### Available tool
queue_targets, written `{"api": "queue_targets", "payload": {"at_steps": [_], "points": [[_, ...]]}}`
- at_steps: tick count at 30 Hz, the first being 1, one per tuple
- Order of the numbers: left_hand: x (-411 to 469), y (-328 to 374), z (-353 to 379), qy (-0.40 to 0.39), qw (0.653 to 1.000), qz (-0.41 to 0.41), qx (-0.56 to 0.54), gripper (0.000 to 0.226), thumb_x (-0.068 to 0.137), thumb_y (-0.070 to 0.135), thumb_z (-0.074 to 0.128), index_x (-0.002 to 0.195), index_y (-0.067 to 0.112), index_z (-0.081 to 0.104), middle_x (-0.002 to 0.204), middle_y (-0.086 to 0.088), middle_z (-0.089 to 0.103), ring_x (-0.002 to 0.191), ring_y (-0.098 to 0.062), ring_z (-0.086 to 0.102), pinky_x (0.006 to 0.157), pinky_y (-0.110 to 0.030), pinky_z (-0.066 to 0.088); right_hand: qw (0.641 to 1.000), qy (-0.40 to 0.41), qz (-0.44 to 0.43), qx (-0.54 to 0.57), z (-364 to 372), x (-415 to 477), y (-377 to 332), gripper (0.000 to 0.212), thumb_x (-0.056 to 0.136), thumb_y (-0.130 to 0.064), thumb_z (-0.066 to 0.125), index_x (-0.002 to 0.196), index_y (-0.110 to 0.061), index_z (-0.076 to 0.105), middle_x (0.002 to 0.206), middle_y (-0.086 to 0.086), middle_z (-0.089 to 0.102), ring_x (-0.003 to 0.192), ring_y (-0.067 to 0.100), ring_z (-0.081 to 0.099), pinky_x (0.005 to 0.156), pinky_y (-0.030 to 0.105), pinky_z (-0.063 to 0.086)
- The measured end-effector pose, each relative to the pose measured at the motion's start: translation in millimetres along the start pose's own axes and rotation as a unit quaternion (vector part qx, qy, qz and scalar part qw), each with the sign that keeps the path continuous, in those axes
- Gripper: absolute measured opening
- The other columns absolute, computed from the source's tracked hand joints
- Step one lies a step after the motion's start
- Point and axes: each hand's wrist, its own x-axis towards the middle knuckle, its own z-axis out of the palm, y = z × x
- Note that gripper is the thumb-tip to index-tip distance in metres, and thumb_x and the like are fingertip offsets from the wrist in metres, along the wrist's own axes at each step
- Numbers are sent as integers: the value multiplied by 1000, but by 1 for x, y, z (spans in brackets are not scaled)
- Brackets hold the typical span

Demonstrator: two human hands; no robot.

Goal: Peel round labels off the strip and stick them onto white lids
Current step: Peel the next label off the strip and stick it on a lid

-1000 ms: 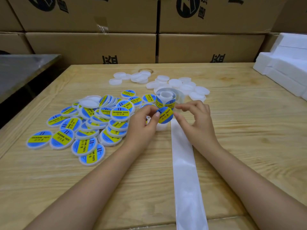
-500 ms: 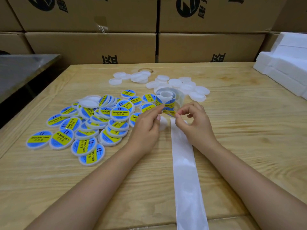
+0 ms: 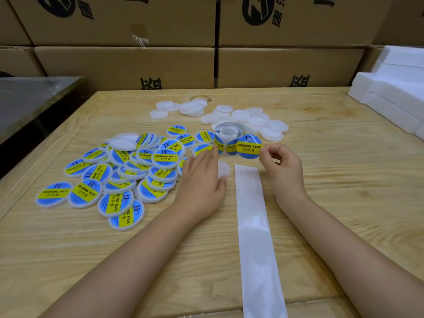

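Pinching the right edge of a round blue-and-yellow label (image 3: 249, 146) between thumb and forefinger, the right hand (image 3: 283, 171) holds it up face-on just right of the frame's centre, with the other fingers curled loosely into the palm. The label reads "SOLDERING PASTE" and hangs just in front of the label roll (image 3: 229, 131), which stands on the wooden table (image 3: 344, 180) at centre frame; whether the label touches the roll cannot be told.

The left hand (image 3: 199, 177) lies palm down left of centre with its fingers straight and slightly blurred, gripping nothing. It covers most of a bare white lid (image 3: 224, 169), whose right edge shows beside the thumb, and its fingertips reach the nearest labelled lids.

An empty backing strip (image 3: 252, 226) runs flat from between the hands down to the bottom edge. A heap of labelled lids (image 3: 119, 171) fills the left middle of the frame, some overlapping and tilted. Unlabelled lids (image 3: 250, 118) are scattered behind the roll at upper centre.

Printed cardboard boxes (image 3: 286, 65) are stacked across the top, white foam blocks (image 3: 394, 92) sit at the upper right, and a grey metal surface (image 3: 27, 95) shows at the left edge.
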Motion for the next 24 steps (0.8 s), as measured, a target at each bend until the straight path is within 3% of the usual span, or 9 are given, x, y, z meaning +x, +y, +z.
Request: {"api": "queue_targets", "payload": {"at_steps": [4, 8, 11, 14, 17, 19, 21, 24], "points": [[0, -2, 8, -11, 994, -25, 103, 60, 91, 39, 43, 143, 13, 30, 146, -1, 38, 141, -18, 20, 113, -42, -8, 999, 8, 21, 24, -1, 1, 2, 16, 89, -6, 56, 76, -15, 58, 71, -6, 52, 57, -6, 46, 57, 6, 36], [0, -5, 6, 0, 992, -29, 120, 45, 87, 43, 47, 125, 19, 52, 142, 2, 43, 138, -17, 25, 111, -44, -11, 1000, -14, 11, 10, 2, -2, 2, 17, 89, -8, 59, 75, -17, 58, 84, 0, 57, 67, -3, 50, 62, 7, 38], [0, -5, 4, 17, 994, -17, 109, 40, 84, 47, 52, 113, 20, 57, 127, 6, 54, 130, -15, 34, 109, -42, -8, 1000, -20, 9, 11, 3, -4, 1, 18, 89, -8, 59, 75, -19, 58, 91, 4, 58, 73, 3, 51, 63, 9, 39], [0, -4, 3, 25, 996, -4, 90, 42, 80, 54, 56, 106, 21, 58, 111, 7, 62, 122, -12, 42, 108, -40, -2, 1000, -19, 7, 14, 2, -4, 0, 17, 89, -8, 60, 76, -18, 58, 93, 5, 58, 70, -4, 51, 63, 8, 39], [0, 0, 0, 62, 997, 8, 37, 53, 76, 53, 65, 116, 19, 55, 114, 6, 60, 116, -14, 49, 104, -33, 9, 999, -21, 6, 33, 1, -3, 0, 14, 89, -8, 60, 79, -18, 59, 94, 5, 58, 69, -6, 51, 63, 8, 39], [1, 2, -3, 85, 994, -1, -65, 61, 73, 43, 73, 122, 15, 51, 115, 5, 56, 110, -15, 52, 98, -28, 23, 998, -35, -6, 42, 1, -4, -2, 12, 88, -7, 61, 89, -19, 61, 93, 3, 57, 72, -5, 51, 66, 9, 41], [0, 4, -9, 79, 982, -18, -173, 67, 70, 35, 79, 126, 16, 47, 110, 7, 49, 99, -12, 51, 86, -20, 34, 997, -63, -26, 43, 1, -5, -3, 26, 87, -5, 62, 103, -25, 58, 90, -1, 54, 73, -4, 51, 69, 11, 43], [0, 7, -12, 86, 973, -10, -212, 74, 66, 34, 82, 128, 14, 45, 108, 7, 45, 90, -9, 48, 75, -9, 34, 990, -133, -33, 42, 4, -8, -4, 44, 86, -2, 62, 114, -34, 50, 91, -2, 59, 70, 8, 51, 68, 20, 46]]}}
